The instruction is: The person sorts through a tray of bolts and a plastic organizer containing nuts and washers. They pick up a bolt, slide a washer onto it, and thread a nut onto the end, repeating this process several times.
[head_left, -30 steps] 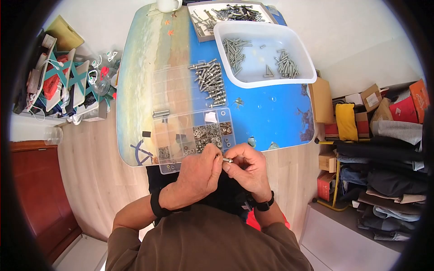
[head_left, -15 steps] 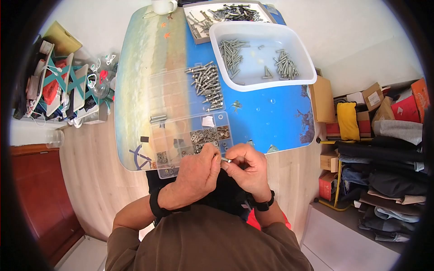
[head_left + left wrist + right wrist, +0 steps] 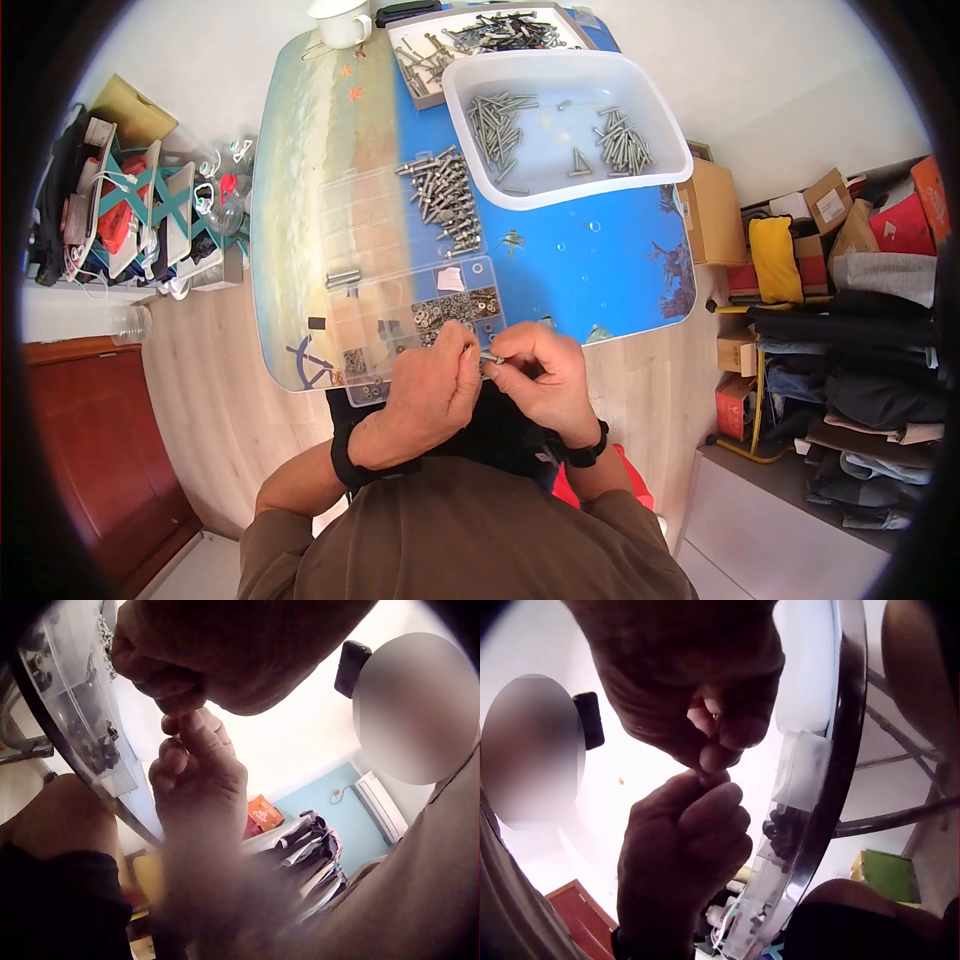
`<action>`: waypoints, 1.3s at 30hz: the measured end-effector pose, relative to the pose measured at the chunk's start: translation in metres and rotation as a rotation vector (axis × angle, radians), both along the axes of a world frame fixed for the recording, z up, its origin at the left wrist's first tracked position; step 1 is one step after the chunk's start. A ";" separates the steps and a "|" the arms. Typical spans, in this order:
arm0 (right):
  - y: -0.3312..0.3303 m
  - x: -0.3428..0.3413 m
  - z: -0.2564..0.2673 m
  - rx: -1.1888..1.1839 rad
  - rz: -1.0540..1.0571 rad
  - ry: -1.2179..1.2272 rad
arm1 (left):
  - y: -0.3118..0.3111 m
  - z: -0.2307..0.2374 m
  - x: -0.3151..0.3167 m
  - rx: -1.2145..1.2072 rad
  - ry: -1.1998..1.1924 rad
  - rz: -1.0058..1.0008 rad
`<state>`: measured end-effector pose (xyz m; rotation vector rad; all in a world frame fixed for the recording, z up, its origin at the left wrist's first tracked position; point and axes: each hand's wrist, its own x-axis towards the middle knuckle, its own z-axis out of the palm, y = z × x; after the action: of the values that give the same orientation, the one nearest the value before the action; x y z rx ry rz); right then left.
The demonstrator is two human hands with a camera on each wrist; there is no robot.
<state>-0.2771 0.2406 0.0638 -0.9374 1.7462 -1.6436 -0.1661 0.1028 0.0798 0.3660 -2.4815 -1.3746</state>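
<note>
My left hand (image 3: 430, 380) and right hand (image 3: 545, 380) meet at the table's near edge, fingertips together. Between them is a small metal bolt (image 3: 491, 357), pinched by the right thumb and forefinger. Curled left fingers grip its other end, which they hide. In both wrist views the fingertips also press close together and cover most of the bolt. Just beyond the hands lies a clear compartment box (image 3: 385, 292) with nuts and washers. Its transparent lid (image 3: 355, 205) lies open behind it, with a pile of bolts (image 3: 445, 205) at its right side.
A white plastic tub (image 3: 570, 190) holding long screws stands at the back right. Behind it are a shallow cardboard tray (image 3: 428, 101) of mixed screws and a white mug (image 3: 343, 28). Shelves stand left of the table (image 3: 280, 220); a rack of clothes (image 3: 860, 370) stands right.
The head view has shifted, so the table's things appear lower and further left. Both hands stay together at the bolt, their fingers only slightly moved.
</note>
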 end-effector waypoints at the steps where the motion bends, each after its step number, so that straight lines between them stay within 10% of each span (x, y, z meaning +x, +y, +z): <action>1: -0.002 0.001 -0.001 -0.082 -0.043 0.122 | 0.000 0.000 0.000 0.039 -0.005 0.006; 8: 0.002 -0.010 0.012 0.138 0.105 -0.143 | 0.000 0.005 0.000 0.056 -0.041 0.014; 16: 0.000 -0.004 0.000 -0.008 -0.061 0.274 | 0.000 0.001 -0.002 0.040 -0.036 0.020; 24: -0.003 -0.012 0.007 0.105 0.069 0.068 | -0.003 0.002 -0.004 0.028 -0.026 0.012; 33: -0.005 -0.009 -0.001 -0.076 -0.084 0.393 | -0.004 -0.003 -0.004 0.067 -0.049 0.021; 35: -0.004 -0.009 0.022 0.130 -0.008 -0.017 | -0.005 -0.002 -0.005 0.077 -0.051 0.030; 39: -0.008 -0.011 -0.005 0.082 0.000 0.221 | -0.008 -0.001 -0.007 0.044 -0.051 0.019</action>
<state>-0.2886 0.2326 0.0587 -1.1149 1.9426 -1.5027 -0.1732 0.0952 0.0787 0.4376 -2.4851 -1.4311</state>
